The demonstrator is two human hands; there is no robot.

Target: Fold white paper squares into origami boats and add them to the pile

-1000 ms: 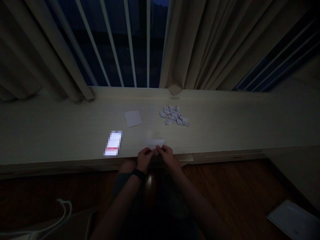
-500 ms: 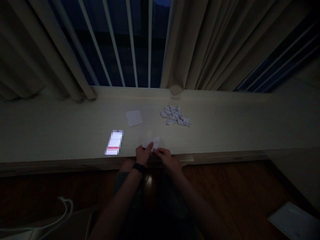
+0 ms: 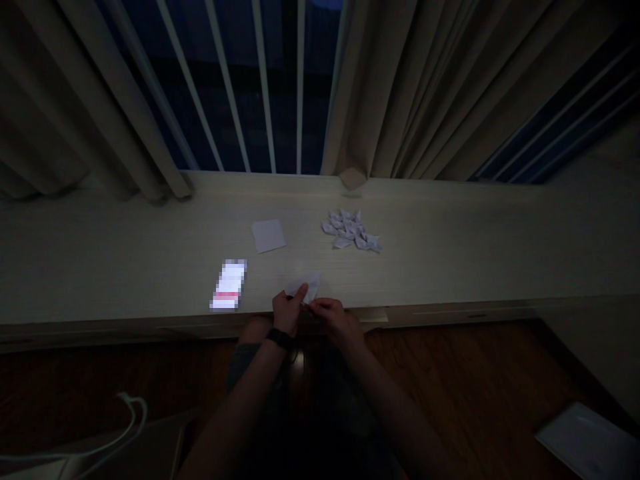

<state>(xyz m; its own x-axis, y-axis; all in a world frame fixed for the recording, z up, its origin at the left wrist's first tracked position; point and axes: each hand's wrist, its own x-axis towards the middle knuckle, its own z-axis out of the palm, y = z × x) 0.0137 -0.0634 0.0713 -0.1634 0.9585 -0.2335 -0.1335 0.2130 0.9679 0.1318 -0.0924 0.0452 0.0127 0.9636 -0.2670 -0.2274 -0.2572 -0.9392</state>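
Observation:
A partly folded sheet of white paper [image 3: 311,287] is held at the front edge of the pale counter [image 3: 450,253]. My left hand [image 3: 287,310] grips it from the left, thumb pressed on top. At its lower right corner, my right hand [image 3: 333,317] pinches the paper between thumb and fingers; the fingertips are dim and partly hidden. Beyond the hands lies a small stack of square white paper [image 3: 269,236]. To its right sits a cluster of several small folded paper pieces [image 3: 351,230].
A phone with a lit, blurred screen [image 3: 229,285] lies left of my hands. Curtains [image 3: 390,87] and a barred window [image 3: 240,87] stand behind the counter. A white cable [image 3: 133,420] is at lower left, and a flat pale object [image 3: 593,440] lies on the floor at right.
My right fingertips have shifted slightly down along the paper's lower corner. My left hand keeps its grip, and the things on the counter stay where they were.

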